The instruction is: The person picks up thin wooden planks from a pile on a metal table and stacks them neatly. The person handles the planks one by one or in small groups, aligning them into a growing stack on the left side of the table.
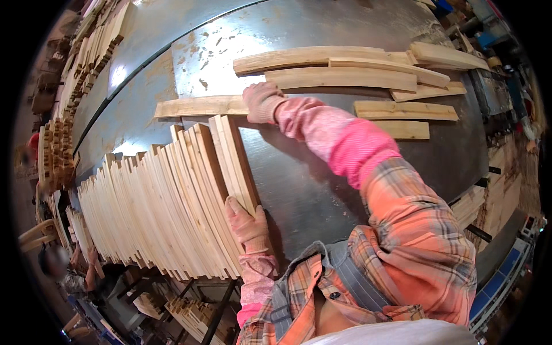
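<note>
My left hand (pixel 247 225), in a pale pink work glove, grips the near end of a pair of wooden strips (pixel 234 158) standing on edge, its thumb on their right side. To the left, a long row of similar wooden strips (pixel 155 207) stands packed side by side, with a narrow gap before the held pair. My right hand (pixel 263 102), gloved alike, reaches across the table with its fingers closed over the right end of a wooden board (pixel 198 106) lying crosswise beyond the row. The glove hides that end of the board.
Several loose boards (pixel 339 79) lie overlapped on the far right of the dark metal table (pixel 299 190), with two shorter boards (pixel 402 111) nearer. Stacked wood pieces (pixel 56 152) stand at the far left. Past the table's left edge is another person (pixel 77 276). Lumber (pixel 195 319) sits below the near edge.
</note>
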`<act>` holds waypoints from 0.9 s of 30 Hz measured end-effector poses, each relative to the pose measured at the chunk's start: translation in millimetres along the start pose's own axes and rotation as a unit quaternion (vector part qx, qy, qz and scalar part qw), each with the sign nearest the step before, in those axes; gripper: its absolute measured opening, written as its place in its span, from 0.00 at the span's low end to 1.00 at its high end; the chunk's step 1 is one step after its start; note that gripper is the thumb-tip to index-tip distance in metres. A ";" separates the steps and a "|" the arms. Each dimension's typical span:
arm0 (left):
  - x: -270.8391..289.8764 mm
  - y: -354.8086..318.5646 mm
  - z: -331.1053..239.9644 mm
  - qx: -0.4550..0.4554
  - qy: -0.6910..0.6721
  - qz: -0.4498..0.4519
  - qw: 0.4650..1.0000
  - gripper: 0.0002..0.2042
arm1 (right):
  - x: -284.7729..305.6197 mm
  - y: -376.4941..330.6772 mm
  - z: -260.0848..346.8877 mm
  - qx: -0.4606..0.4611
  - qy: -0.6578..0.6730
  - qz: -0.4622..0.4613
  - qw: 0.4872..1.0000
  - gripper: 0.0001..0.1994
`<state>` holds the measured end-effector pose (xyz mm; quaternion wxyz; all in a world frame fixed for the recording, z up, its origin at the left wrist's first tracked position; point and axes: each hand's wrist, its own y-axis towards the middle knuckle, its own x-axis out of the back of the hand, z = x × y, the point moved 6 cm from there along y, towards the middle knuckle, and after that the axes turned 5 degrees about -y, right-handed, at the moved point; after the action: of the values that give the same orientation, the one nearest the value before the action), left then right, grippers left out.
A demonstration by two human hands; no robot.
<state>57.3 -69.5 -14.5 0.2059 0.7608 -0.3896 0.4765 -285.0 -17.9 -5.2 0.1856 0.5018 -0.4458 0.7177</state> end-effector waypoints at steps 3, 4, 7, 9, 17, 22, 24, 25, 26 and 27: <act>-1.7 -2.2 0.6 -0.008 0.016 -0.013 1.000 0.42 | 26.4 -51.9 -75.0 0.019 -0.044 -0.062 0.997 0.19; -3.7 -1.6 2.3 -0.001 0.012 0.003 1.000 0.42 | 32.9 -69.5 -108.5 0.038 -0.072 -0.103 0.991 0.17; -0.2 1.2 0.3 -0.010 0.012 0.014 1.000 0.41 | 30.0 -109.8 -237.4 -0.076 -0.101 -0.118 0.985 0.13; 5.0 6.8 -10.0 -0.067 0.007 0.016 0.998 0.39 | 22.6 -127.4 -312.7 -0.174 -0.151 -0.112 0.967 0.15; 8.8 25.9 -18.4 -0.111 0.181 0.035 0.977 0.38 | -11.5 -137.6 -350.0 -0.215 -0.195 -0.085 0.953 0.29; 10.4 24.7 8.6 -0.014 0.126 0.005 0.992 0.37 | -39.1 -127.7 -304.3 -0.175 -0.182 -0.033 0.967 0.34; 11.0 23.4 8.7 -0.040 0.124 -0.014 0.991 0.37 | -35.5 -119.6 -301.2 -0.164 -0.186 -0.057 0.967 0.35; 10.7 23.0 9.5 -0.040 0.130 -0.019 0.991 0.37 | -31.7 -115.0 -301.8 -0.167 -0.197 -0.073 0.963 0.34; 10.9 23.4 11.2 -0.027 0.127 -0.021 0.991 0.36 | -33.1 -108.9 -301.7 -0.151 -0.176 -0.047 0.972 0.33; 10.2 23.6 11.4 -0.027 0.120 -0.023 0.992 0.36 | -31.2 -104.2 -302.8 -0.159 -0.180 -0.037 0.970 0.33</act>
<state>47.6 -95.8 -12.1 0.2826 0.7010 -0.3570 0.5489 -365.3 293.6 -15.6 0.2063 0.6031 -0.5609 0.5283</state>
